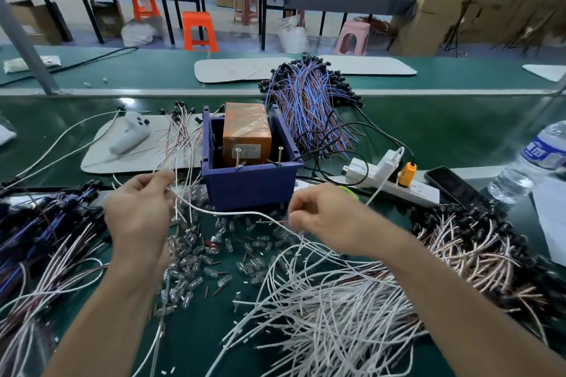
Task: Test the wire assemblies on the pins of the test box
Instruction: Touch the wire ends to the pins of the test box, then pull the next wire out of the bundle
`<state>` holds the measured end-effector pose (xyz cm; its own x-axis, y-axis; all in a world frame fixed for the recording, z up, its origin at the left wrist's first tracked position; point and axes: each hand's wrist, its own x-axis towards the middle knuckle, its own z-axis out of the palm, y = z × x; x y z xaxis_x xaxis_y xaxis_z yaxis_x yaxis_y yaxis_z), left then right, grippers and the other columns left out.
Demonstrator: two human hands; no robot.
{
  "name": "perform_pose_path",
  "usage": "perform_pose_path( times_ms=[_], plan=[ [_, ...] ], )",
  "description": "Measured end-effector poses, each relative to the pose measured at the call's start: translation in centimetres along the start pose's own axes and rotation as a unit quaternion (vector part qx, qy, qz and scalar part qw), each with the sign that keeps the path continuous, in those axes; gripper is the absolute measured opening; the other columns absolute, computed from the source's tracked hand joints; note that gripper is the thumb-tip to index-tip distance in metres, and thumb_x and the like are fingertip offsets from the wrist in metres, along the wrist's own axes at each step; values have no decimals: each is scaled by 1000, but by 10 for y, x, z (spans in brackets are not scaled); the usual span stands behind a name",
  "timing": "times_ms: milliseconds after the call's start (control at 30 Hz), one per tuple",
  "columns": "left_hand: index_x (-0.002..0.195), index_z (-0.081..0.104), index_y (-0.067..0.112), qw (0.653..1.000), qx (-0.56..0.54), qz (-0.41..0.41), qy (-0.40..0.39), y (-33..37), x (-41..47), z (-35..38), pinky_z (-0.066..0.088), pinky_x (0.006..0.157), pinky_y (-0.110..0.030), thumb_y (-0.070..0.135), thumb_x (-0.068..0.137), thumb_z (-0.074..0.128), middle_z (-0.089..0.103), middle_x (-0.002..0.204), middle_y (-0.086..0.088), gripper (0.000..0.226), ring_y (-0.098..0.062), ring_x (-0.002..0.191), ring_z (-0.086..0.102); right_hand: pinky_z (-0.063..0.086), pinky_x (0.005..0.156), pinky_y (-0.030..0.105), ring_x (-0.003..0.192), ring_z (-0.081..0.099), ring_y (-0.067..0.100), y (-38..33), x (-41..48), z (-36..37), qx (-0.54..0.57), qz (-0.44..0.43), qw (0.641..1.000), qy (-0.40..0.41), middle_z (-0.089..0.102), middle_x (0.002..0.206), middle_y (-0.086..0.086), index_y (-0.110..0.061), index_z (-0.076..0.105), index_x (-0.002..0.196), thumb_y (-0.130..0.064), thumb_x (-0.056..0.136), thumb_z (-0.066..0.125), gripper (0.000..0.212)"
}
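Head view: the left hand (139, 214) pinches several thin white wires (177, 167). The right hand (324, 220) has its grip closed on a thin reddish lead end (272, 221), and one white wire assembly (229, 213) runs between them, just before the dark blue plastic test box (251, 190) on the green bench (428, 119). Judged step: readying leads; next, lift them onto the two upright metal pins (238, 159) at the box's front rim.

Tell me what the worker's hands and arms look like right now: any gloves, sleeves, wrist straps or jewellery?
Both are bare. The left hand and right hand wear no gloves, and no rings show. The left forearm and right forearm are uncovered down to the frame edge: no sleeve, watch or wrist strap in view.
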<state>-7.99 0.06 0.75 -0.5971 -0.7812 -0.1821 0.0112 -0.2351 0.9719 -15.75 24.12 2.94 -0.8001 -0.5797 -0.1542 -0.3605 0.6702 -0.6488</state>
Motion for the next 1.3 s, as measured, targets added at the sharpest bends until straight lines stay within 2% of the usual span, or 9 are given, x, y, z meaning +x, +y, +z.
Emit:
perform_pose_path(
  times_ms=[200,367,500,567,633,833,1000,1167,1300],
  plan=[
    [103,68,10,998,-6,-17,64,-11,18,-37,46,50,-19,15,99,66,66,59,6,7,0,45,58,58,67,46,66,68,25,4,-9,49,78,-10,997,14,74,72,-1,-26,59,81,-23,99,55,19],
    [141,46,26,979,157,91,94,-22,6,-56,61,66,-26,17,92,76,74,95,4,58,-2,73,73,45,52,24,50,52,3,0,-1,55,72,-30,994,82,66,63,-9,-28,62,79,-28,97,63,18],
    [114,65,43,872,363,309,-112,-22,-47,-36,47,76,-2,33,81,81,67,94,34,38,20,88,60,42,52,15,52,54,0,-11,6,54,66,-54,991,104,65,61,-16,-31,66,74,-31,91,71,17],
    [115,71,39,807,415,369,-200,-27,-63,-22,42,95,-15,31,81,81,68,105,33,36,16,95,51,43,55,18,54,54,0,-18,9,53,59,-69,990,105,66,62,-13,-29,71,74,-32,87,75,14],
    [110,73,37,783,434,398,-203,-27,-66,-13,37,93,-24,28,85,80,73,98,21,28,8,90,44,42,53,18,53,54,0,-22,7,50,44,-74,991,106,66,61,-12,-29,73,74,-34,84,77,12],
    [81,78,51,865,362,275,-210,-20,-47,-24,49,68,-8,26,81,86,71,75,30,27,4,75,68,37,49,11,49,52,-2,-11,-11,16,44,-69,994,67,66,59,-13,-30,76,77,-32,82,80,7],
    [77,78,51,897,317,202,-233,-16,-49,-20,39,39,-19,30,83,85,74,66,10,23,-8,40,49,46,58,26,58,56,10,13,-28,-22,44,-42,997,52,73,72,1,-37,79,83,-22,90,77,17],
    [74,79,43,852,349,197,-338,-12,-67,11,37,39,-16,35,87,81,70,58,6,15,-2,38,45,52,66,37,67,65,23,43,-57,-49,2,0,997,83,74,69,-2,-38,81,80,-19,88,79,21],
    [71,79,40,802,389,182,-416,-7,-83,42,38,41,-13,42,86,80,69,56,8,15,-1,39,49,33,45,15,41,44,3,69,-88,-76,-38,42,993,105,60,48,-13,-39,82,76,-20,86,81,21]
  ],
)
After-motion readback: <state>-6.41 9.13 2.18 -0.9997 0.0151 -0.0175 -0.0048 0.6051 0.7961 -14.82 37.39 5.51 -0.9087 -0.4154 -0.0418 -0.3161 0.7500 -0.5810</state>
